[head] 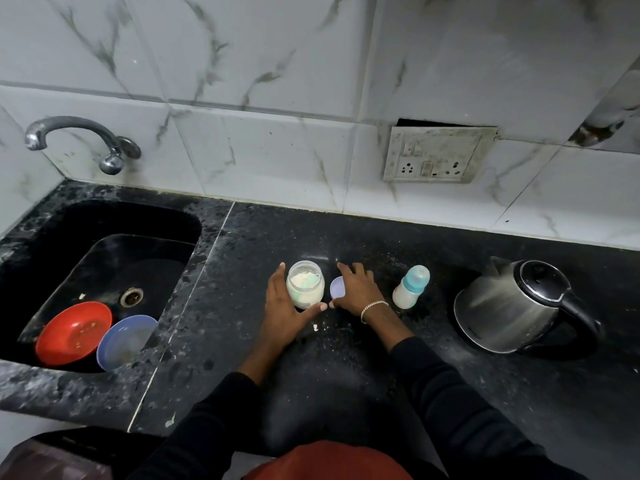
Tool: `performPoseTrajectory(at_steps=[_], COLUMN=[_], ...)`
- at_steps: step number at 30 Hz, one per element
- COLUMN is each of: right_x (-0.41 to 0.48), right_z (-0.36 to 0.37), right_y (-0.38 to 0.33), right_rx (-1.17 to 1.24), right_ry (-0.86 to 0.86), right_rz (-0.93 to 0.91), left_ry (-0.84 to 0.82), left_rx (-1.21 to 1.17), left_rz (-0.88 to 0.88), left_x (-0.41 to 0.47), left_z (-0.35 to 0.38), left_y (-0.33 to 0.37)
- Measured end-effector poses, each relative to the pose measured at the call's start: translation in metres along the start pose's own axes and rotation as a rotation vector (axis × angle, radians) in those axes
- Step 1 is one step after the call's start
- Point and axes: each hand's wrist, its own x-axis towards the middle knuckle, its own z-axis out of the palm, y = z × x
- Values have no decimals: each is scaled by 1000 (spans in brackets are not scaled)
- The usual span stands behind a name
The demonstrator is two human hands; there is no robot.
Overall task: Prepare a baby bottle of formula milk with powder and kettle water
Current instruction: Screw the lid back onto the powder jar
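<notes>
An open clear jar of pale formula powder (pixel 305 285) stands on the black counter. My left hand (pixel 282 306) cups its left side, thumb curled under its front. Right beside the jar lies its lilac lid (pixel 337 287), and my right hand (pixel 356 289) rests over the lid with fingers spread. A baby bottle (pixel 411 287) with a teal collar and clear cap stands upright to the right, holding white liquid. Further right sits a steel kettle (pixel 512 306) with a black lid and handle.
A black sink (pixel 31 244) at left holds a red bowl (pixel 74 332) and a blue bowl (pixel 124 341) under a chrome tap (pixel 79 136). A wall socket plate (pixel 438 155) sits above the counter. A speck of spilled powder (pixel 315 328) lies near my left thumb.
</notes>
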Motion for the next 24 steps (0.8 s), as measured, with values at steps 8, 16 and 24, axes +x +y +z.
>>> performPoseTrajectory(at_steps=[8, 16, 24], right_x=[24, 34, 11], right_z=[14, 18, -18], right_y=[8, 16, 15], right_rx=[-68, -55, 561], right_ry=[-96, -77, 259], right_rz=[12, 7, 26], left_ry=[-47, -22, 53], left_rx=[-80, -90, -96], left_rz=[-28, -28, -27], left_x=[15, 19, 13], left_z=[11, 11, 2], left_y=[-12, -6, 10])
